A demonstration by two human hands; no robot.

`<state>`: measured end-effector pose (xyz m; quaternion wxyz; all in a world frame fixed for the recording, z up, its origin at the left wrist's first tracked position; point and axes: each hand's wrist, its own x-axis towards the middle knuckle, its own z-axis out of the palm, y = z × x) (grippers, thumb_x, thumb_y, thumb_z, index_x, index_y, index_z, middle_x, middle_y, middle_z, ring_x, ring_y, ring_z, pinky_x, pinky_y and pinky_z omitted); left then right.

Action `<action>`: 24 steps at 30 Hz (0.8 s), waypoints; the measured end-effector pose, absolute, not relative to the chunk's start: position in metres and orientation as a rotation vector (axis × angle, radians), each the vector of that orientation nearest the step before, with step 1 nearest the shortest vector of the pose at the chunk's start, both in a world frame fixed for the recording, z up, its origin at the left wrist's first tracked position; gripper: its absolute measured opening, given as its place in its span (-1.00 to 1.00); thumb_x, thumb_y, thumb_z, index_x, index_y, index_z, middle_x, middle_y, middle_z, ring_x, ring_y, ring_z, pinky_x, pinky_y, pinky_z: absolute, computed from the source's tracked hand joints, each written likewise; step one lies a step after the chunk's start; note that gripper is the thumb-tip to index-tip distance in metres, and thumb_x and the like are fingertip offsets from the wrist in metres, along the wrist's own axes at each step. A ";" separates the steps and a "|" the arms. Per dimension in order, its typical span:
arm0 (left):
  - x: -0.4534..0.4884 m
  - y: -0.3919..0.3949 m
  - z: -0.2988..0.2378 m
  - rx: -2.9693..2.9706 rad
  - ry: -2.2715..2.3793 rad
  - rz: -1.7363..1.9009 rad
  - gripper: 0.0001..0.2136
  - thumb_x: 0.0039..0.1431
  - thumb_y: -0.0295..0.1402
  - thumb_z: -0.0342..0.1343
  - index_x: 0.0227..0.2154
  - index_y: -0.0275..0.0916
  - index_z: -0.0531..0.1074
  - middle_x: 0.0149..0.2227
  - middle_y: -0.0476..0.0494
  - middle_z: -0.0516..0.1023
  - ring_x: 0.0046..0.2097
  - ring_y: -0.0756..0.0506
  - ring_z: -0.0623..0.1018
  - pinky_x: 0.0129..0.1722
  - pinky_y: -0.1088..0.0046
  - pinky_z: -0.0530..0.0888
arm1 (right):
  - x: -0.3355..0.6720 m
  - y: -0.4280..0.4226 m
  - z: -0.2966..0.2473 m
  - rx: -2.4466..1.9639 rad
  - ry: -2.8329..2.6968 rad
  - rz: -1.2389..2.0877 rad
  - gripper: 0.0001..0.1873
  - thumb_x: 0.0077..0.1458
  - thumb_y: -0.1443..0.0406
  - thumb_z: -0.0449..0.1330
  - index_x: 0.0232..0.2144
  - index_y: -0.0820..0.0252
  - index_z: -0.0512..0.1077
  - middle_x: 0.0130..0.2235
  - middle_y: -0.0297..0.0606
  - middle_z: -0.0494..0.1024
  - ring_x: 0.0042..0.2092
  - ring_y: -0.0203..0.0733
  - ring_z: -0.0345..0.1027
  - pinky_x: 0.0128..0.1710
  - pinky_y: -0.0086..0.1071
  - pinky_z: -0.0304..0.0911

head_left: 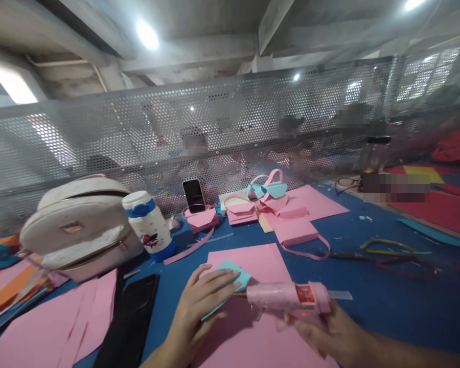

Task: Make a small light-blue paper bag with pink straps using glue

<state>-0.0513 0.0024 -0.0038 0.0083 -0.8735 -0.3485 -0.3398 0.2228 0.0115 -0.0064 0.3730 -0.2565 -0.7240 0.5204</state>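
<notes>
My right hand (324,329) is wrapped round the handle of a pink glue gun (268,295), whose nozzle points left and whose red light is lit. A clear glue stick (341,295) pokes out of its back end. My left hand (207,296) holds a folded piece of light blue paper (242,275) between fingers and thumb. The gun's tip meets or nearly meets the blue paper's edge; I cannot tell which. Beneath both hands lies a large pink paper sheet (258,258) on the blue table.
A white backpack (84,220), a bottle (147,225) and a black phone-like slab (132,317) are at left. Small pink paper bags (297,232) and a propped phone (193,195) stand ahead. Scissors (387,248) lie at right. A perforated metal screen (230,117) borders the back.
</notes>
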 end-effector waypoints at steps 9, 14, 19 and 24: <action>-0.052 0.003 -0.004 -2.751 -1.118 -1.078 -0.64 0.43 -0.19 -0.21 0.16 -0.06 0.32 0.11 -0.13 0.53 0.16 -0.12 0.46 0.25 0.27 0.08 | 0.227 0.016 -0.016 -0.643 -1.871 1.349 -0.43 0.18 -0.13 0.05 -0.17 0.23 0.50 -0.59 -0.42 0.17 -0.52 -0.31 0.11 -0.43 -0.40 0.31; -0.052 0.004 -0.004 -2.760 -1.118 -1.089 -0.62 0.44 -0.17 -0.24 0.18 -0.03 0.31 0.13 -0.12 0.52 0.16 -0.12 0.45 0.25 0.26 0.07 | 0.227 0.017 -0.025 -0.635 -1.832 1.433 -0.46 0.19 -0.14 0.04 -0.20 0.22 0.42 -0.63 -0.49 0.14 -0.62 -0.40 -0.01 -0.65 -0.51 0.06; -0.051 0.003 -0.003 -2.758 -1.084 -1.095 -0.63 0.42 -0.16 -0.19 0.16 -0.06 0.33 0.12 -0.15 0.52 0.16 -0.14 0.47 0.26 0.24 0.09 | 0.227 0.019 -0.042 -0.647 -1.695 1.610 -0.49 0.17 -0.15 0.07 -0.20 0.19 0.25 -0.68 -0.59 0.13 -0.68 -0.47 -0.06 -0.71 -0.58 -0.10; -0.051 0.002 -0.003 -2.776 -1.052 -1.069 -0.60 0.41 -0.11 -0.20 0.16 -0.08 0.33 0.12 -0.16 0.52 0.16 -0.14 0.46 0.28 0.24 0.06 | 0.225 0.021 -0.044 -0.566 -1.615 1.715 -0.50 0.16 -0.14 0.09 -0.27 0.17 0.20 -0.68 -0.62 0.16 -0.72 -0.51 -0.08 -0.75 -0.61 -0.15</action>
